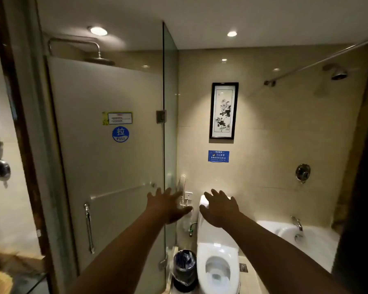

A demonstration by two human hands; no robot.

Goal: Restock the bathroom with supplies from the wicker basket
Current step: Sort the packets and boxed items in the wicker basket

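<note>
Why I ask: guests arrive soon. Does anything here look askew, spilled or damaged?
Nothing stands out. The framed picture hangs straight, the lined bin stands upright beside the toilet, and no spill shows. The left hand and right hand reach forward, open and empty.
</note>
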